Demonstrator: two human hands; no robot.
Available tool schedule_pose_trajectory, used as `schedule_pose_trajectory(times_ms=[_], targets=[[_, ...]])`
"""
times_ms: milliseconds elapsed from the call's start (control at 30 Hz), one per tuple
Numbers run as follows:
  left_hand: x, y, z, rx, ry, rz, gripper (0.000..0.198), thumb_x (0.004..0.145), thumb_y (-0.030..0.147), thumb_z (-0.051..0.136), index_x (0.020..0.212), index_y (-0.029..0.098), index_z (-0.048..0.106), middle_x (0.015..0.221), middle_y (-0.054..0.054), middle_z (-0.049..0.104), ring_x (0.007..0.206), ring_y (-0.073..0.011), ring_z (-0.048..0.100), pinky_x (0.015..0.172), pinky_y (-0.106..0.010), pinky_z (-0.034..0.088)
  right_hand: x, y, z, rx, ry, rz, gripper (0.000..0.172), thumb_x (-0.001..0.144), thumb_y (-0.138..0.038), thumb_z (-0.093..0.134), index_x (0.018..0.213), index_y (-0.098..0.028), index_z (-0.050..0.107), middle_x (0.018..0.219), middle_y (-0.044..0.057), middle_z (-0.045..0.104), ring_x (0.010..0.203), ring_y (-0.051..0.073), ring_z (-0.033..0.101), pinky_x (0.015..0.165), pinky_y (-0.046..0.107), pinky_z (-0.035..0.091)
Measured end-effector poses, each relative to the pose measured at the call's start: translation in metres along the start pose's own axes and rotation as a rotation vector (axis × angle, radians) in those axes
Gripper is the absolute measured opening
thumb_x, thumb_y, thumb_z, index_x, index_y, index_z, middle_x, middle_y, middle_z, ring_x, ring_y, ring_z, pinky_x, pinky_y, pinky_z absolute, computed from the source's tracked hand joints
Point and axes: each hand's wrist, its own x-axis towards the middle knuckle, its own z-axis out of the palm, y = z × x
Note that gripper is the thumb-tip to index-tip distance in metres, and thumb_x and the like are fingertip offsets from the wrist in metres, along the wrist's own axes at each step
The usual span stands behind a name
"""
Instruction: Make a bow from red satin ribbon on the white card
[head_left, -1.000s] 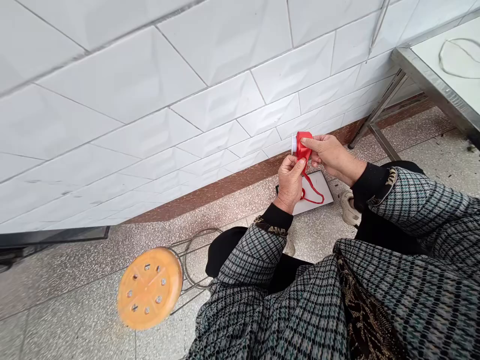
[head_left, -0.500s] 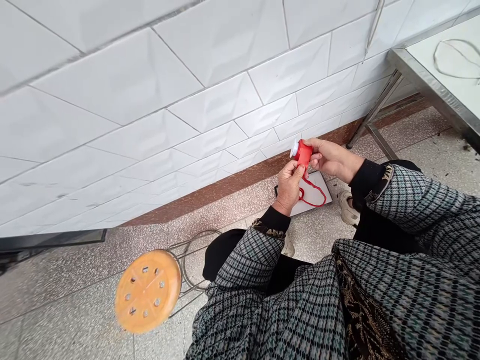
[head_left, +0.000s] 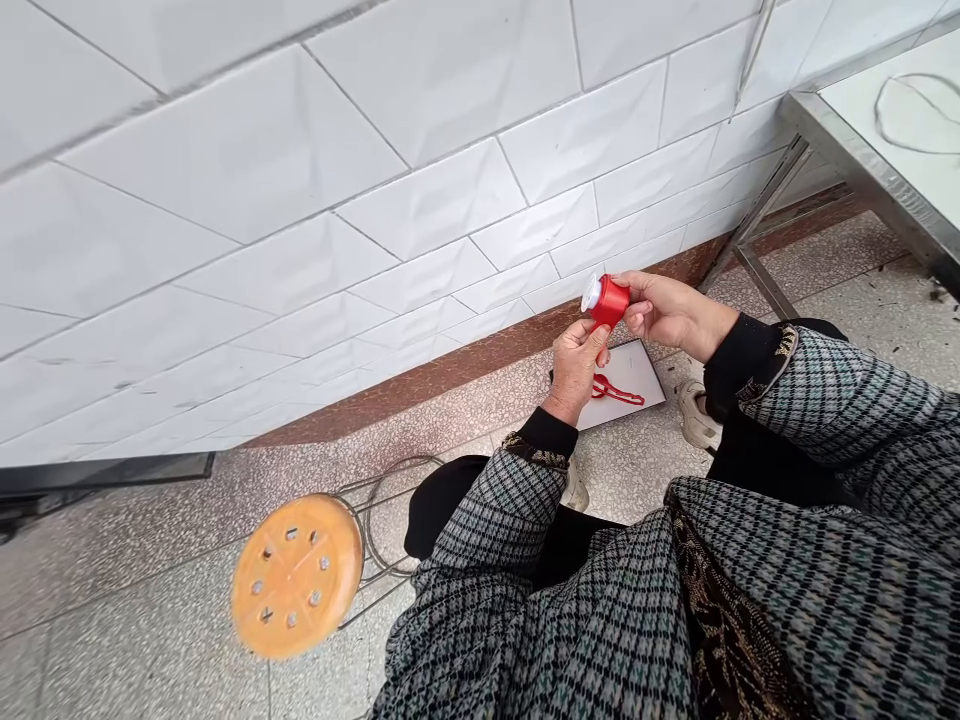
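Observation:
Up in front of me is a spool of red ribbon (head_left: 613,302), with its round white end facing left. My right hand (head_left: 675,312) grips the spool from the right, fingers wrapped about its far end. From below left, my left hand (head_left: 576,365) pinches the red ribbon at the spool's lower edge, thumb on top. A loose ribbon tail (head_left: 619,391) shows in narrow folds beneath the hands, against a white flat panel (head_left: 637,365) with a dark edge on the floor. Part of the tail is hidden behind my left hand.
A round orange stool (head_left: 296,577) with holes and metal legs stands at lower left. White wall tiles (head_left: 420,210) rise ahead. To the right is a metal-framed table (head_left: 847,130) with a thin cord loop (head_left: 919,112) on it. My shoe (head_left: 699,415) is beside the panel.
The spool has turned slightly, showing more of its white end. The ribbon tail, a wide loop before, has drawn into a narrow folded strand. Both hands keep nearly the same place.

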Motion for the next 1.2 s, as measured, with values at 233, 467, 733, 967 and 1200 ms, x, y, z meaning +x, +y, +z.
schedule_pose_trajectory(times_ms=[233, 467, 733, 967, 1200], targets=[[0.009, 0.025, -0.02, 0.045, -0.161, -0.091, 0.085, 0.068, 0.034, 0.092, 0.144, 0.027, 0.055, 0.057, 0.01, 0.059, 0.035, -0.0068, 0.046, 0.041, -0.022, 0.033, -0.002, 0.0, -0.007, -0.058, -0.068, 0.153, 0.008, 0.096, -0.011, 0.059, 0.091, -0.016, 0.059, 0.057, -0.006, 0.053, 0.032, 0.0, 0.024, 0.027, 0.009, 0.03], [0.011, 0.021, -0.027, 0.051, -0.297, -0.124, 0.099, 0.059, 0.034, 0.097, 0.148, 0.025, 0.053, 0.069, 0.005, 0.067, 0.035, -0.0079, 0.053, 0.041, -0.022, 0.04, -0.009, 0.005, -0.009, -0.068, -0.12, 0.216, 0.007, 0.095, -0.009, 0.058, 0.095, -0.016, 0.062, 0.061, -0.005, 0.055, 0.031, 0.0, 0.026, 0.027, 0.009, 0.031], [0.01, 0.016, -0.027, 0.045, -0.333, -0.1, 0.093, 0.061, 0.042, 0.095, 0.141, 0.02, 0.051, 0.059, 0.009, 0.062, 0.032, -0.0107, 0.054, 0.04, -0.022, 0.042, -0.011, 0.003, -0.005, -0.088, -0.125, 0.208, 0.006, 0.095, -0.01, 0.058, 0.093, -0.016, 0.061, 0.059, -0.006, 0.053, 0.033, 0.0, 0.023, 0.026, 0.008, 0.029], [0.009, 0.007, -0.024, -0.002, -0.245, -0.055, 0.071, 0.063, 0.053, 0.093, 0.112, 0.021, 0.054, 0.055, 0.009, 0.061, 0.033, -0.0109, 0.054, 0.041, -0.024, 0.043, -0.017, 0.016, -0.002, -0.12, -0.169, 0.088, 0.018, 0.1, -0.024, 0.065, 0.084, -0.016, 0.061, 0.056, -0.006, 0.051, 0.034, 0.001, 0.027, 0.031, 0.01, 0.033], [0.007, 0.007, 0.002, -0.164, -0.061, -0.077, 0.063, 0.062, 0.057, 0.093, 0.1, 0.02, 0.058, 0.065, 0.004, 0.066, 0.042, -0.0083, 0.055, 0.042, -0.024, 0.04, -0.019, 0.041, 0.006, -0.316, -0.079, -0.327, 0.023, 0.098, -0.018, 0.068, 0.076, -0.019, 0.062, 0.047, -0.006, 0.047, 0.039, 0.007, 0.041, 0.039, 0.016, 0.041]])
